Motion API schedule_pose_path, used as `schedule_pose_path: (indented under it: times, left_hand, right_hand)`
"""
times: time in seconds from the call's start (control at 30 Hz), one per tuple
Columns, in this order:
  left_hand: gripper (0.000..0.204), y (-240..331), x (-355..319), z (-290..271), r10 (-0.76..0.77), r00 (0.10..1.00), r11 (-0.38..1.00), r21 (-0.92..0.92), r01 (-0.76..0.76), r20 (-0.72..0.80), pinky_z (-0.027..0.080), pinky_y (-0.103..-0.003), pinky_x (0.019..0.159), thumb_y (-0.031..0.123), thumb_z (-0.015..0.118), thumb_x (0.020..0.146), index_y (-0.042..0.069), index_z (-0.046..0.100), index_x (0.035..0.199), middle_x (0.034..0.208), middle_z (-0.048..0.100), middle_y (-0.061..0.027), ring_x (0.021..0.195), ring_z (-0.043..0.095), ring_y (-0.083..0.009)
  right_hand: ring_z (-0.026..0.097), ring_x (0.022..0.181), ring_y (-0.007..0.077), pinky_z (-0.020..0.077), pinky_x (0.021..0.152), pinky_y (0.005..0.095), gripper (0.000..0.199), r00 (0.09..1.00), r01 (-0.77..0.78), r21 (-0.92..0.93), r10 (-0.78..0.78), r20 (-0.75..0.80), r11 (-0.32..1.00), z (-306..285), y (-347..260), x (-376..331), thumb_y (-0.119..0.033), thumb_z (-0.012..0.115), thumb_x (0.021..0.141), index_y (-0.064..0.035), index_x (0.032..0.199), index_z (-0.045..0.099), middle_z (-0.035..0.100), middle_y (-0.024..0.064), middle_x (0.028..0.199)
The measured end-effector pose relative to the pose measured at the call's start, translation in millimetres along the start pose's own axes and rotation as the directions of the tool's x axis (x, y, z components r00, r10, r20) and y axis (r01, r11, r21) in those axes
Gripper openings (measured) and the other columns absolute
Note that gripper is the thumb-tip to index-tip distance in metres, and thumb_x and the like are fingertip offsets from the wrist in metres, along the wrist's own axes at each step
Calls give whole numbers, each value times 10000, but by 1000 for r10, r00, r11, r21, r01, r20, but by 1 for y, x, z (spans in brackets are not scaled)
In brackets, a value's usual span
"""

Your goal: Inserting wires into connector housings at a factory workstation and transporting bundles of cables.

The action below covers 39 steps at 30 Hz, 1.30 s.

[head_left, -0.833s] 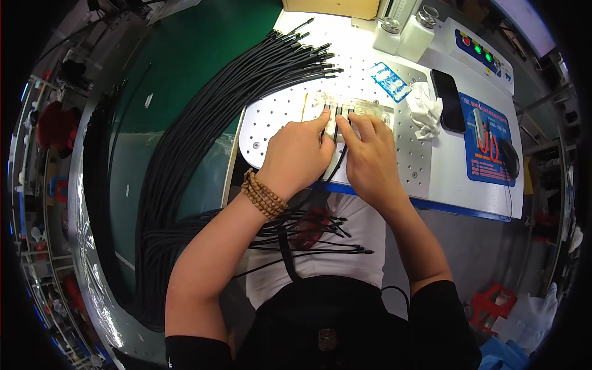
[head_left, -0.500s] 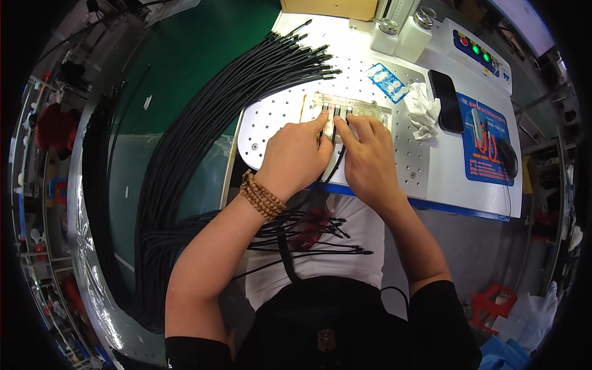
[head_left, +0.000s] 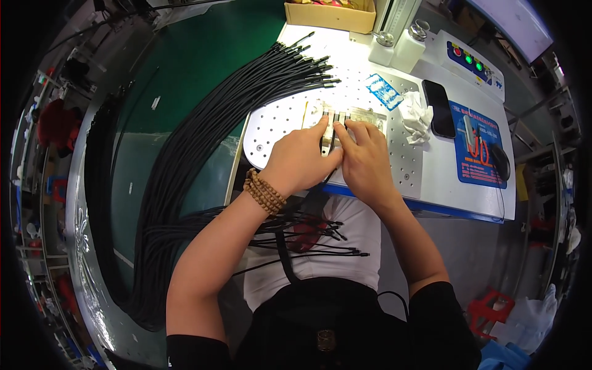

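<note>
Both hands work at a small clear fixture block (head_left: 374, 118) on a perforated metal plate (head_left: 271, 131). My left hand (head_left: 299, 155) has its index fingertip on a cable end in the block, its thumb bent in beside the black cable (head_left: 332, 147). Close against it, my right hand (head_left: 368, 163) presses the neighbouring cable ends with its index and curled fingers. Several cable ends sit side by side in the block; the fingers partly hide them. A thick bundle of black cables (head_left: 185, 142) curves along the left, its connector tips on the plate.
Beyond the plate stand two pump bottles (head_left: 407, 49) and a cardboard box (head_left: 330, 15). Rightward lie a blue stencil-like card (head_left: 383, 91), crumpled tissue (head_left: 416, 117), a phone (head_left: 438, 108), a blue mat (head_left: 478, 169) and a button box (head_left: 472, 65). More cable ends (head_left: 327, 237) hang over my lap.
The view has shifted slightly, moving the bench a little down and left at the right side. My left thumb has moved in closer to my right hand; both hands stay at the block.
</note>
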<state>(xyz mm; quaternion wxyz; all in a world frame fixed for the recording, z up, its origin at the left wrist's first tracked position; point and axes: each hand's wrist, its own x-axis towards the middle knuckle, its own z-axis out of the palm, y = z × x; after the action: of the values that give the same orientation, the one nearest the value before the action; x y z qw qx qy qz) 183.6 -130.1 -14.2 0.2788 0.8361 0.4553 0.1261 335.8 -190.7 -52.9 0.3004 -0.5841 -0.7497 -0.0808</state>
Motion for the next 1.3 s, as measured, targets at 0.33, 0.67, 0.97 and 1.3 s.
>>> schedule_pose_path:
  times: [0.33, 0.67, 0.97, 1.3]
  left_hand:
    - [743, 9, -53, 17, 248, 963, 964, -70, -256, -109, 517, -447, 701, 18, 577, 761, -98, 256, 1421, 882, 605, -216, 800, 626, -372]
    - [236, -96, -23, -62, 174, 892, 927, 374, -6, -417, 498, -376, 821, 192, 724, 821, 5, 674, 956, 939, 613, -139, 949, 583, -287]
    - [206, -95, 3, -49, -14, 909, 878, 431, 210, -416, 489, -395, 837, 165, 707, 832, -21, 644, 895, 936, 618, -142, 974, 580, -299]
    - [137, -64, -23, -92, 228, 807, 953, 296, -70, -545, 487, -431, 757, 53, 610, 880, 6, 653, 1000, 908, 627, -141, 844, 610, -350]
  right_hand:
    - [541, 1162, 317, 286, 1100, 480, 465, 984, 129, -57, -135, -113, 990, -22, -11, 18, -3, 623, 723, -13, 1188, 597, 609, 167, 1164]
    - [628, 733, 338, 489, 724, 442, 287, 534, 78, 131, -153, 831, 988, -82, -19, -48, -302, 722, 794, -51, 899, 632, 621, 111, 698]
    - [656, 851, 336, 524, 745, 418, 408, 596, -80, 453, -322, 735, 888, -60, -26, -33, -349, 701, 850, -23, 1086, 638, 675, 167, 932]
    - [661, 1020, 243, 519, 903, 313, 370, 774, -612, 783, -124, 621, 111, -11, -45, 51, -219, 574, 978, 16, 1263, 555, 652, 167, 1136]
